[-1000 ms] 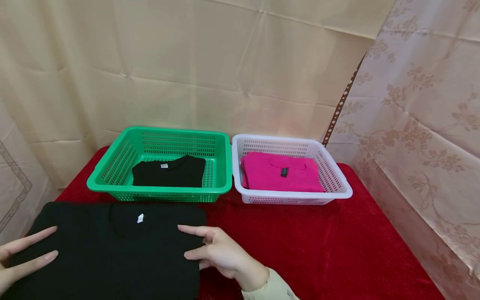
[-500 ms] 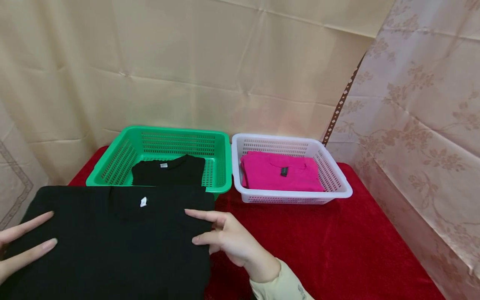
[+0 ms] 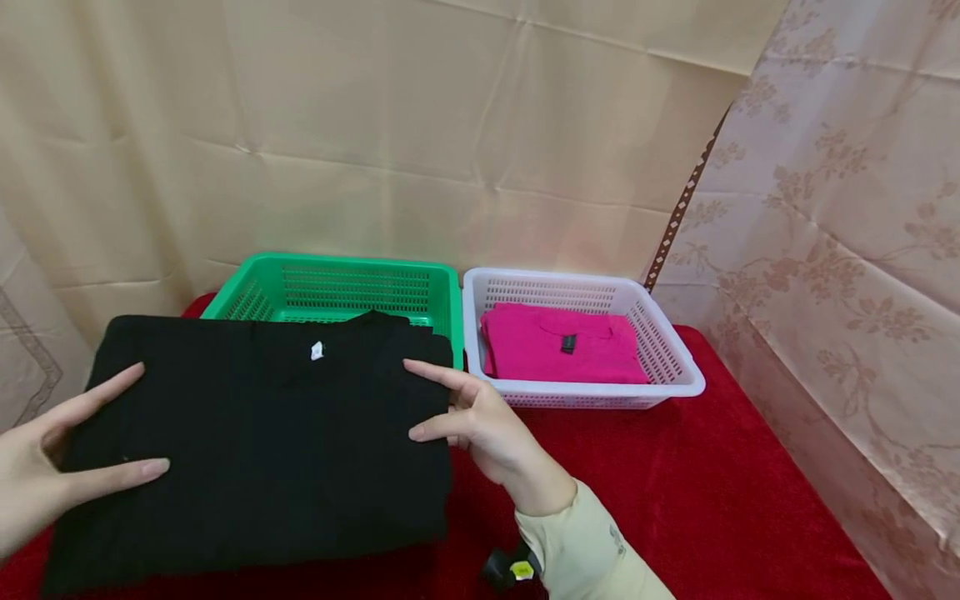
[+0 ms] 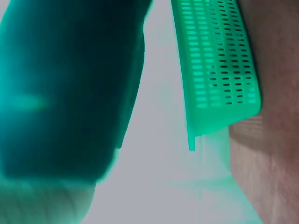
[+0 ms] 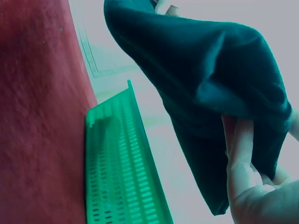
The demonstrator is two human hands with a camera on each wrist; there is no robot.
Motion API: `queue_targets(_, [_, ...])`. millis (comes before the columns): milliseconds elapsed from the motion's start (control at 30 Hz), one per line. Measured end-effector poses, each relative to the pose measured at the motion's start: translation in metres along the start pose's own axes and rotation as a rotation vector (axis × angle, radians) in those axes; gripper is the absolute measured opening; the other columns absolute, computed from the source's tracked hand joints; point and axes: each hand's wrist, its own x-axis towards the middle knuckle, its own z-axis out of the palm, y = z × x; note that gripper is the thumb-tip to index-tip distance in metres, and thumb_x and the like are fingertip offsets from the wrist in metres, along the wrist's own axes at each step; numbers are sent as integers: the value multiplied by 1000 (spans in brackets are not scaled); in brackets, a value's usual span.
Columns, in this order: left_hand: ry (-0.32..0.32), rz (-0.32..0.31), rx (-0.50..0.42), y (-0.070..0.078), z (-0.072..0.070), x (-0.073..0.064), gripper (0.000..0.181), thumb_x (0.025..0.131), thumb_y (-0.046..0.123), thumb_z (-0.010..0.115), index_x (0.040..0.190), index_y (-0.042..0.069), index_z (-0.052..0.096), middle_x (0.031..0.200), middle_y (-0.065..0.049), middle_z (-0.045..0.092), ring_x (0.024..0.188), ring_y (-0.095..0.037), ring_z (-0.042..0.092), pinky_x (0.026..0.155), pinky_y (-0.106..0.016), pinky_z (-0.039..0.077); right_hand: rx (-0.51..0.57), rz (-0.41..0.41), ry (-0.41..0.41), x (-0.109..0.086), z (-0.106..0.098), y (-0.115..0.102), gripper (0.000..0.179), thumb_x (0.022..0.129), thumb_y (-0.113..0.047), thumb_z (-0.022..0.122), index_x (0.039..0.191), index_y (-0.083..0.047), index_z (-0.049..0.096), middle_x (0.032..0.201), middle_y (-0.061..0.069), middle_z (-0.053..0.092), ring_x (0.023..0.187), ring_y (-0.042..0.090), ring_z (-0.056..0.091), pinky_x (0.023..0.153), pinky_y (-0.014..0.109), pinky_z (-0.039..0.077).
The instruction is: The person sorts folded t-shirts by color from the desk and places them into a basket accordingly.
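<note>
A folded black shirt (image 3: 270, 442) with a white neck label is held up above the red cloth, its far edge in front of the green basket (image 3: 352, 265). My left hand (image 3: 37, 483) grips its left side, with thumb and forefinger spread on top and the other fingers hidden. At the right side, my right hand (image 3: 487, 425) holds the shirt the same way; the right wrist view shows fingers tucked under the sagging cloth (image 5: 187, 70). Only the collar of another black shirt (image 3: 372, 318) in the green basket shows behind it.
Right of the green basket stands a white basket (image 3: 592, 388) holding a folded pink shirt (image 3: 540, 346). Red cloth (image 3: 675, 492) covers the table. Curtains (image 3: 375, 125) hang behind and at both sides. A black wrist device (image 3: 498, 571) shows below the right sleeve.
Both hands have raised the folded black shirt and carried it forward and slightly right. It now hides the front of the green basket and most of the black shirt inside.
</note>
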Motion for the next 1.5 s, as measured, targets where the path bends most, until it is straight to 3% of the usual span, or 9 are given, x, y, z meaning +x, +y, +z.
queue_targets(300, [-19,-66,-82,30,1,22,78,87,3,74,150,35,42,104,36,60,77,4,70,58,-26,59,-12,24,-75,11,-13,-23,72,85,11,61,149,-16,45,116,1,70,83,10,70,67,23,58])
queue_targets(467, [15,-94,112,39,0,34,67,87,30,77,147,35,47,105,39,57,63,-6,65,54,-25,54,-31,50,-18,21,-21,-36,69,87,10,61,148,-16,46,133,14,61,84,12,71,70,29,61])
queue_targets(633, [-34,-130,142,49,1,47,69,87,44,73,149,35,44,99,5,61,69,-9,61,59,-25,54,-81,35,82,31,-29,-49,64,87,7,63,145,-17,51,138,15,56,61,7,59,59,21,54])
queue_targets(800, [-44,-94,215,67,5,59,72,87,50,72,150,36,41,64,4,29,60,-18,32,51,-30,31,-117,7,150,40,-35,-59,61,88,6,64,144,-16,53,133,7,56,53,5,45,53,17,44])
queue_targets(1000, [-40,-73,228,81,13,73,79,85,52,73,153,33,37,64,8,16,54,-15,21,47,-37,24,-93,-28,212,53,-42,-66,61,89,7,62,145,-14,52,70,-3,53,74,8,60,66,20,56])
queue_targets(1133, [-35,-54,240,87,17,84,82,85,52,73,154,31,34,60,6,30,65,-17,28,48,-38,25,-95,-30,258,61,-48,-69,59,91,6,61,146,-15,50,87,-4,62,105,14,64,79,26,59])
queue_targets(1267, [-13,-25,234,91,20,98,81,87,50,72,155,28,34,109,-22,63,92,-23,37,55,-27,32,-121,-43,300,71,-53,-69,57,93,5,58,146,-16,50,143,2,55,126,23,58,94,33,56])
queue_targets(1333, [-10,-21,219,91,22,105,81,88,49,71,155,27,31,148,-30,41,110,-31,40,63,-20,35,-146,-65,339,76,-53,-66,56,93,5,59,145,-16,53,148,6,52,126,26,59,98,37,55])
queue_targets(1500, [2,-19,188,91,25,119,79,91,42,70,157,28,27,160,-21,26,139,-45,35,95,-37,42,-176,-138,452,89,-54,-56,51,91,6,63,138,-13,60,141,12,59,123,27,61,102,40,52])
